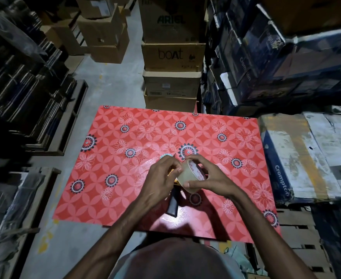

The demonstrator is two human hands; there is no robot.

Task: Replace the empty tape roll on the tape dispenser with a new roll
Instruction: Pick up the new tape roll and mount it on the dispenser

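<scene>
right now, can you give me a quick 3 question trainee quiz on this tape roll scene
1. True or false: the tape roll lies flat on the red table, untouched.
2. Which hand cups the roll from the side and below? A) left hand B) right hand C) neither
3. Fill in: the dispenser's dark handle shows ____ the hands, on the near side.

Key
1. False: both hands hold it above the table.
2. B; the left-hand fingers pinch at its edge.
3. Below.
</scene>
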